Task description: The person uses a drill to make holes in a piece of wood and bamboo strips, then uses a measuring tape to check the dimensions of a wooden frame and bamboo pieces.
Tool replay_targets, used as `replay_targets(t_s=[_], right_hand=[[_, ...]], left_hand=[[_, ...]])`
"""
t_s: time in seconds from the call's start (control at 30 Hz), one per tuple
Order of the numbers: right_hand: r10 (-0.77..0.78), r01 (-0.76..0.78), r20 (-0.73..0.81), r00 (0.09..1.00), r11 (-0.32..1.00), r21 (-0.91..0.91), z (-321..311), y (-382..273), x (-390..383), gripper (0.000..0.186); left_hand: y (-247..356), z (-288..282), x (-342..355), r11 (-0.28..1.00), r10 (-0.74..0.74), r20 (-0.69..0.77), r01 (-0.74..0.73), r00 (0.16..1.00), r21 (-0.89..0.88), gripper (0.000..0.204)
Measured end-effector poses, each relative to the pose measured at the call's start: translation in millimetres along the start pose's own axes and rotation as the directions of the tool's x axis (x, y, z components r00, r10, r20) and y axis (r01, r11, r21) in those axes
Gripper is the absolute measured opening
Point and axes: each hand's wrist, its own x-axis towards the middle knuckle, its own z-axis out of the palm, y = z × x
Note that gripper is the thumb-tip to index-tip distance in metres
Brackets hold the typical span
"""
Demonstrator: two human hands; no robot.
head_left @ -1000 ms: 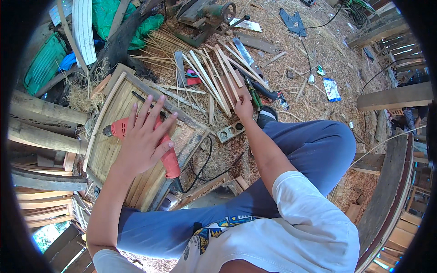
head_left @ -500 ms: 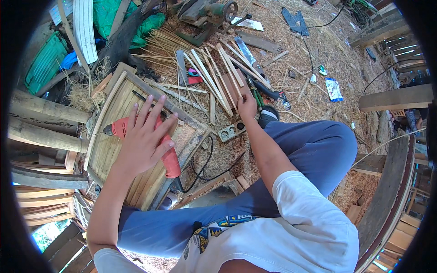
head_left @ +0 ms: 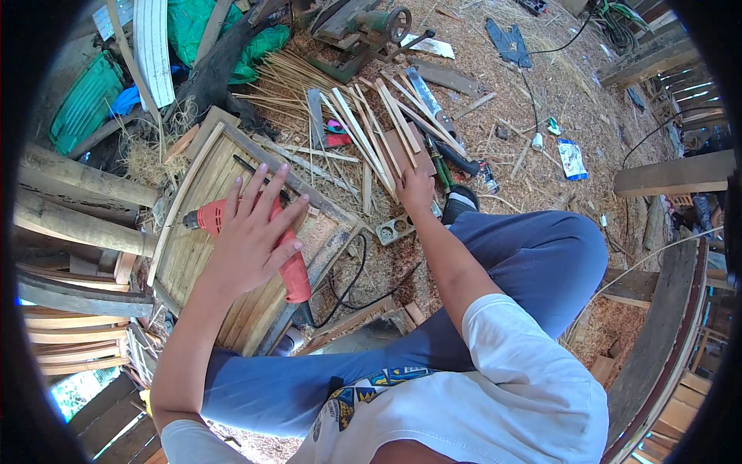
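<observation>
My left hand (head_left: 259, 220) is spread, palm down, over a red power drill (head_left: 294, 271). It hides the drill's middle; whether the palm presses on it I cannot tell. The drill lies on a curved, slatted wooden panel (head_left: 197, 259) with a raised frame, a thin dark rod (head_left: 244, 164) beside it. My right hand (head_left: 416, 192) is closed at the near end of a thin wooden strip (head_left: 392, 124), its fingertips partly hidden. More pale strips (head_left: 355, 131) fan out around it, and a flat brown board (head_left: 402, 147) lies beneath.
A white power strip (head_left: 396, 230) and black cable (head_left: 363, 298) lie between panel and legs. A handsaw (head_left: 425, 93) lies beyond the right hand, near my foot (head_left: 461, 199). A green metal machine with a handwheel (head_left: 399, 25) stands at the back. Shavings cover the floor.
My right hand has shifted slightly left and nearer to me among the strips. My left hand stays spread over the drill. The whole view has moved a little.
</observation>
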Motion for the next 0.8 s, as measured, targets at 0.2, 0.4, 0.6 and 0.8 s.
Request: replay_targets(t_s=[0.2,0.4,0.6,0.8], right_hand=[[0.126,-0.125,-0.032,0.992,0.992,0.017,0,-7,-2,0.018],[-0.01,0.01,-0.036,0.999,1.0,0.012,0,-11,-3,0.016],[-0.09,0.09,-0.003,0.996,0.996,-0.031,5,-13,-8,0.027],[-0.09,0.097,0.107,0.99,0.994,-0.058,3,-26,-10,0.026]], left_hand=[[-1,3,-4,1.0,-0.013,0.003,0.013,1.0,0.013,0.064],[0,1,-3,1.0,-0.014,0.003,0.014,1.0,0.01,0.063],[1,1,0,1.0,-0.021,0.012,0.021,1.0,0.0,0.064],[0,-1,-7,0.999,-0.04,0.022,0.04,0.999,0.013,0.064]])
